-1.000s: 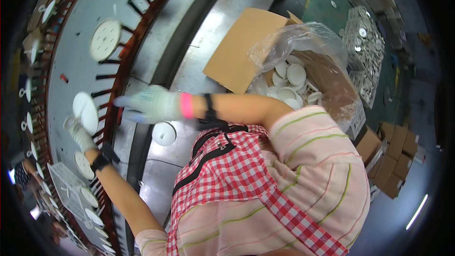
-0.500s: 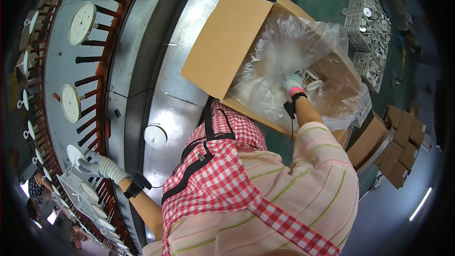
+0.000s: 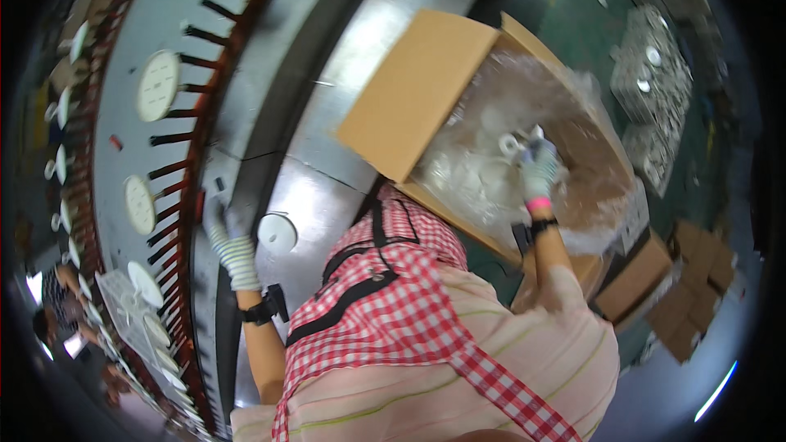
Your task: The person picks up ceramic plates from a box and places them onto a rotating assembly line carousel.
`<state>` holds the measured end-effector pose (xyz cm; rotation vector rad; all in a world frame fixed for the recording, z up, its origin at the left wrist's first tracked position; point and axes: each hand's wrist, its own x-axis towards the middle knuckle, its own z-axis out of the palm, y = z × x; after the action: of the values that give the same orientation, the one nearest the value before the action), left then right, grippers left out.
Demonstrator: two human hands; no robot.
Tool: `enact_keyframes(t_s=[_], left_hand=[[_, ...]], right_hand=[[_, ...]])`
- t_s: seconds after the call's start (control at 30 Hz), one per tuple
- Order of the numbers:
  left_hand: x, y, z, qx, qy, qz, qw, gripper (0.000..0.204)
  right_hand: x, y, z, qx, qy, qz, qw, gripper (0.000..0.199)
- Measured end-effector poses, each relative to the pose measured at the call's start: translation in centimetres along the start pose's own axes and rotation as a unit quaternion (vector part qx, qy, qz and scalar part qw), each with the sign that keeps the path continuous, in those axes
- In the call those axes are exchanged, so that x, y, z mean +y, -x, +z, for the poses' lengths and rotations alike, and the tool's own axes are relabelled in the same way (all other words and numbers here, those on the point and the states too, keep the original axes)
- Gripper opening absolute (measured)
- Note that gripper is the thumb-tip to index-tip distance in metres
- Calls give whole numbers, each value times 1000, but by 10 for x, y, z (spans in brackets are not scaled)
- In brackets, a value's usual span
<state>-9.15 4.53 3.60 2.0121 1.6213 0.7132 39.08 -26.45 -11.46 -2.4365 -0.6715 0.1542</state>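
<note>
The person wears a red-and-white checked apron (image 3: 385, 295) over a pale striped shirt (image 3: 508, 352). Both hands are in striped knit gloves, with dark bands at the wrists; a bright pink band also circles the right wrist. The left hand (image 3: 236, 254) reaches forward beside the long rack, fingers extended and slightly blurred, its grip loose and empty. Near it, a white round piece (image 3: 277, 233) lies on the shiny metal bench (image 3: 303, 188).

The right hand (image 3: 539, 170) is down inside a cardboard box (image 3: 417, 90), whose broad flap leans over the bench. Its fingers are at a small white ring-shaped part (image 3: 508, 144); whether they are closed on it, one cannot tell. The part is within the box, above the crumpled clear plastic liner (image 3: 458, 184), through which pale shapes show dimly.

Beyond the left hand runs a row of dark pegs (image 3: 205, 35) on a reddish-brown rail, with cream perforated discs (image 3: 159, 86) along it. Farther right, crates of white parts (image 3: 651, 82) stand on the green floor, and brown cartons (image 3: 692, 286) are stacked nearby. At the far left, a co-worker (image 3: 64, 303) appears near the picture's rim.
</note>
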Motion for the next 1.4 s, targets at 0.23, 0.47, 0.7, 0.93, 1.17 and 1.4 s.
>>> enact_keyframes(t_s=[0.23,0.47,0.7,0.93,1.17,1.4], left_hand=[[173,-11,52,-434,280,137,845,68],[183,-17,52,-300,543,-70,781,72],[140,-85,42,-166,518,-61,837,63],[92,-155,59,-47,319,2,947,59],[104,-259,84,-85,213,-199,953,67],[83,-244,45,-149,-150,-43,976,45]], right_hand=[[-217,13,-83,-93,-432,-39,896,16],[-330,-6,-21,-299,-276,-381,830,57],[-446,-79,81,-85,-287,-485,821,38],[-496,-124,139,-106,-46,-462,879,45],[-497,-96,142,-140,-2,-559,817,48],[-555,-65,144,-327,5,-399,857,45]])
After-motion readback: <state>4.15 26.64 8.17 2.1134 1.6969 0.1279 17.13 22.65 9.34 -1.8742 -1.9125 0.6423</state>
